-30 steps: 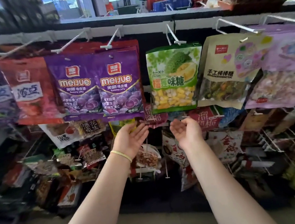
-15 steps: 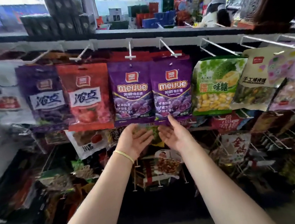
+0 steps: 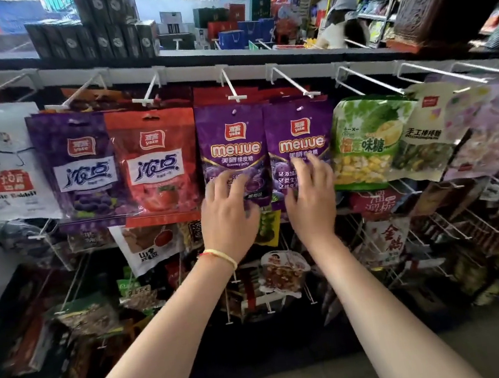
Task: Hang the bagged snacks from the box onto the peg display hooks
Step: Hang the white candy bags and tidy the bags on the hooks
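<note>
White peg rail (image 3: pixel 196 69), hooks (image 3: pixel 231 86), purple Meijue bags (image 3: pixel 232 147) hanging

Lower bags (image 3: pixel 94 317) blurred, illegible

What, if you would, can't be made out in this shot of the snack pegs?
- Head view: lower print on both meijue bags, covered by the left hand and right hand.
- Box of snacks: not in frame.
- Lower rows: dim, blurred.
- Right pastel bags: smeared near the edge.
</note>
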`<state>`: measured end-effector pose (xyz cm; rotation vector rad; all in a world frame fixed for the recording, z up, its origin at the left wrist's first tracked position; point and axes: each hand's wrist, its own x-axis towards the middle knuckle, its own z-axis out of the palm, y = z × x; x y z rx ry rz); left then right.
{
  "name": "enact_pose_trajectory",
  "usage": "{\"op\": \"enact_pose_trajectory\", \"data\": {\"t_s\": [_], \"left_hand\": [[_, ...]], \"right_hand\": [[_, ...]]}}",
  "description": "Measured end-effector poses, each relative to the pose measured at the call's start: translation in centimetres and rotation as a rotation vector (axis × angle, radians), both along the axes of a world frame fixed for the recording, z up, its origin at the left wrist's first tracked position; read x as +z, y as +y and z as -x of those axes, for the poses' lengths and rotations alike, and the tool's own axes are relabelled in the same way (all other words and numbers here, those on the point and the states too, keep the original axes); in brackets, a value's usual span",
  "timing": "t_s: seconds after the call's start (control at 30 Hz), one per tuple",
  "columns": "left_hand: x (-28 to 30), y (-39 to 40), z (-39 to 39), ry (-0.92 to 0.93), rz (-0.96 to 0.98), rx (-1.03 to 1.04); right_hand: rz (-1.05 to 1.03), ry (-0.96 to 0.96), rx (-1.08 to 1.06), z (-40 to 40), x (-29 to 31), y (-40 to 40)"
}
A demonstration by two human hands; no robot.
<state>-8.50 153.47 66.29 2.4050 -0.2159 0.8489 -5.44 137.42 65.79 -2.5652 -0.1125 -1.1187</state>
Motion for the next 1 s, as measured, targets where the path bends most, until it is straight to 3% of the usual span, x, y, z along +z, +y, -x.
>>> {"op": "enact_pose_trajectory", "data": {"t_s": [0.07,0.23,0.33,0.53,0.67,0.8,1.0], "left_hand": [[0.4,0.2,-1.3,-0.013,-0.237,0.017],[0.5,1.0,-2.9,0.121,-0.393,0.053],[0.5,1.1,-2.7,0.135,-0.399,0.03],[-0.3,4.6,-0.1,-0.077,-0.327,0.129],[-0.2,8.9,0.6,0.025,-0.253,0.254],[-0.3,13.8,0.9,-0.004,-0.245,0.074],[-1.1,23.3,1.8,0.036,-0.222,0.157]], "right_hand": [[0.141,0.138,-0.018,-1.4,-0.1,0.1],[0.153,0.188,0.027,-2.8,-0.7,-0.2],[0.14,0.177,0.045,-2.9,-1.1,-0.5],[0.101,0.029,0.103,-1.4,-1.0,2.8],[0.184,0.053,0.311,-0.4,-0.7,8.1],[0.117,0.131,0.203,0.0,-0.1,12.5],[0.118,-0.005,0.213,1.4,0.7,21.7]]}}
